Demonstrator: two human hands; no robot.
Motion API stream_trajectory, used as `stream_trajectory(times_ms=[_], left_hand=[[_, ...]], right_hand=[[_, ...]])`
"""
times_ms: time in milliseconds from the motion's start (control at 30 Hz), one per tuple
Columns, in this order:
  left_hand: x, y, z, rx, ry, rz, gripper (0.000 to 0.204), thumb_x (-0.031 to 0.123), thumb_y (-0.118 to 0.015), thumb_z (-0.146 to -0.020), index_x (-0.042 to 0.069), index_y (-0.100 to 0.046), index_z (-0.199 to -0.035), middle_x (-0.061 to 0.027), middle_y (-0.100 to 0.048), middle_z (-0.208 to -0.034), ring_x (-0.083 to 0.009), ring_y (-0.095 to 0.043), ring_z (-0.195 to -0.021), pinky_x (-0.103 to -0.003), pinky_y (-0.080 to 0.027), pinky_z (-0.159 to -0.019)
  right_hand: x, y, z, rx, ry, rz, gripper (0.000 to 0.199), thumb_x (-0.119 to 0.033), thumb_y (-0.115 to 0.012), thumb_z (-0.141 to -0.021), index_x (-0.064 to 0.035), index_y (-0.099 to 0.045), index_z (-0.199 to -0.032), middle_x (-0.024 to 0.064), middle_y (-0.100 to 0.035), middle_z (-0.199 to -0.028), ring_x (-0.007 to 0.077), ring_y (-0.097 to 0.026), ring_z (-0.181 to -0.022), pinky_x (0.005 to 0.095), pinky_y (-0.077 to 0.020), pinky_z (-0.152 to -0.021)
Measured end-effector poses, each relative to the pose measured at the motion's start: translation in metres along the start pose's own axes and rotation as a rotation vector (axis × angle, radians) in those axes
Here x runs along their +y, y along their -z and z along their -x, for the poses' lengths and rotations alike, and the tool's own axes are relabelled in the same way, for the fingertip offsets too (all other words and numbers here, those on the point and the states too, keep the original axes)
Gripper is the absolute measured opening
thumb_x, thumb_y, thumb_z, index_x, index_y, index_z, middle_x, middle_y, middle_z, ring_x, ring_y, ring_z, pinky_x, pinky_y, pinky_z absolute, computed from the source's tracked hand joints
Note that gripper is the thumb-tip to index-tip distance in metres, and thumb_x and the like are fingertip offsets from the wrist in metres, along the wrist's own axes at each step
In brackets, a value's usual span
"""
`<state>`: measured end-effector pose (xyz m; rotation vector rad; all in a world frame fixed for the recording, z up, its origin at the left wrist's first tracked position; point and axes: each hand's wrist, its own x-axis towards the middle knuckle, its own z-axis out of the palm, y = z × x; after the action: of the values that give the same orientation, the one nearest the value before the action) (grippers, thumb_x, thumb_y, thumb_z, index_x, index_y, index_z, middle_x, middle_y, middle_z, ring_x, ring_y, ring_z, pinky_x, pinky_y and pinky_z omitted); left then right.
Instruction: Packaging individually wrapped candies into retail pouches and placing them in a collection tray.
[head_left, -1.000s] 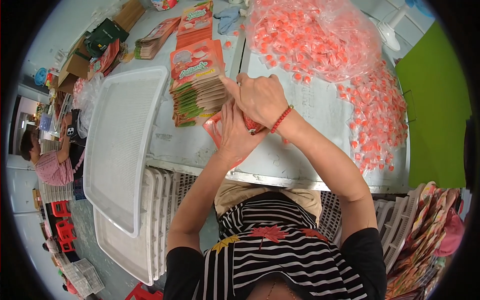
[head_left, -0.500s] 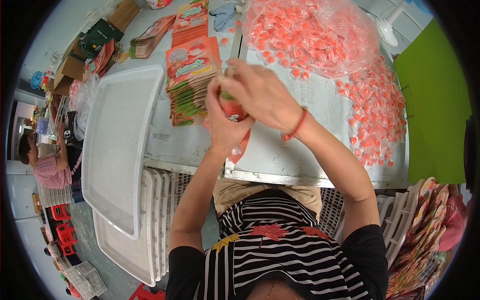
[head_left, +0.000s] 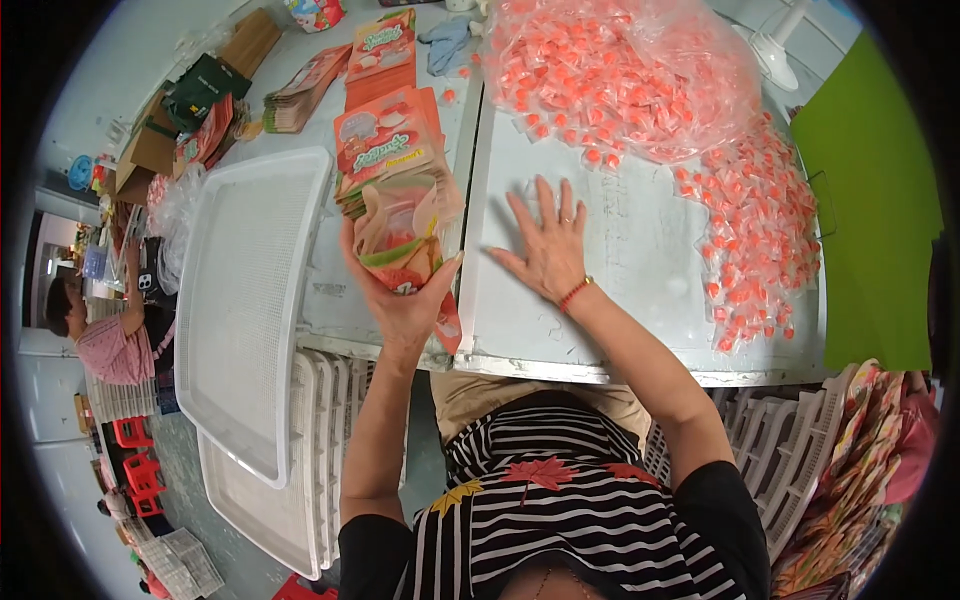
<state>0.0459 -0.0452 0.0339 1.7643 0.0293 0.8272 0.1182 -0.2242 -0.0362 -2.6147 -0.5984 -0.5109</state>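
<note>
- Far left: a co-worker in a pink top was seen side-on, well apart from the bench.
- Left: a white mesh tray overlapped a stack of similar trays at its near end.
- Left, far: a fanned bundle of pouches lay beside a farther pouch stack.
- Left of centre: the left hand was curled around an open pouch, its mouth spread wide and facing the far side. This pouch stood at the near end of a red pouch stack, partly covering it.
- Centre: the right hand held nothing, its fingers spread wide over the bench; whether it touched the surface could not be told. A red bracelet circled its wrist.
- Right of centre, far: a large clear bag contained red wrapped pieces.
- Right: loose wrapped pieces formed a heap beside a green panel.
</note>
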Motion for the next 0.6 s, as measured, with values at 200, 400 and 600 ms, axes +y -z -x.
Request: stream_trajectory(times_ms=[200, 400, 600], left_hand=[[-0.003, -0.002, 0.01, -0.065, -0.072, -0.133, 0.111, 0.007, -0.088, -0.059, -0.001, -0.015, -0.143, -0.0166, -0.037, -0.132, -0.0247, -0.042, -0.121, -0.035, -0.038, -0.102], [-0.006, -0.026, 0.008, -0.155, -0.046, -0.023, 0.107, 0.011, -0.089, -0.057, -0.001, -0.021, -0.14, -0.0163, -0.04, -0.129, -0.0253, -0.045, -0.116, -0.036, -0.04, -0.097], [-0.003, -0.034, 0.014, -0.25, -0.099, -0.097, 0.111, 0.005, -0.087, -0.058, -0.001, -0.013, -0.141, -0.0168, -0.035, -0.133, -0.0244, -0.041, -0.121, -0.037, -0.037, -0.102]], right_hand=[[0.005, 0.0, 0.008, -0.176, 0.102, -0.127, 0.044, -0.038, -0.061, -0.084, -0.0039, -0.06, -0.113, 0.0147, -0.051, -0.126, 0.0344, -0.043, -0.12, 0.0457, -0.0343, -0.098], [0.022, 0.036, 0.028, -0.258, 0.17, -0.112, 0.049, -0.04, -0.063, -0.083, -0.0039, -0.058, -0.116, 0.0169, -0.049, -0.127, 0.0353, -0.042, -0.121, 0.047, -0.0341, -0.098], [0.035, 0.043, 0.063, -0.053, 0.285, -0.036, 0.03, -0.03, -0.065, -0.082, -0.0082, -0.061, -0.102, 0.0123, -0.055, -0.111, 0.0305, -0.052, -0.105, 0.0426, -0.0443, -0.08]])
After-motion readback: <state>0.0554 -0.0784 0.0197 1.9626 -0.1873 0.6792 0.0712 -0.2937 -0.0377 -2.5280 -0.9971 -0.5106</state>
